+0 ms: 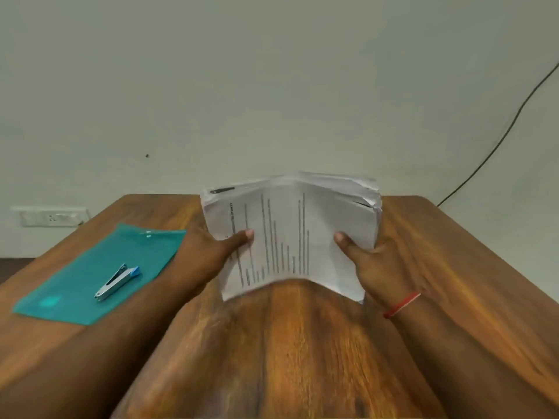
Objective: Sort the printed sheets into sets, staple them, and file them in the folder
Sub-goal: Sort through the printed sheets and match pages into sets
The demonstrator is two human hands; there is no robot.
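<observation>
Now, hands: left hand [211, 252] and right hand [378, 261] each grip one side of the sheets [290, 225], thumbs on top.
Sheets: bowed stack, raised over table [287, 343] centre.
Folder [90, 267]: flat, left side.
Stapler [118, 282]: lying on folder.

A stack of sheets [290, 231] is held over the middle of the bench [272, 343], toward its far half. The left hand [211, 252] grips the stack's left edge and the right hand [375, 267] grips its right edge, each with the thumb on the top sheet. A band [401, 304] sits round the right wrist, just behind that hand. Left of the stack, well apart from it, a folder [142, 246] lies flat on the bench near the left edge. A stapler [117, 282] lies on the folder, on its nearer half. Behind the bench stands the wall [272, 86]. A socket [51, 217] is on the wall low at the left, and a cable [499, 140] runs down the wall at the right.
</observation>
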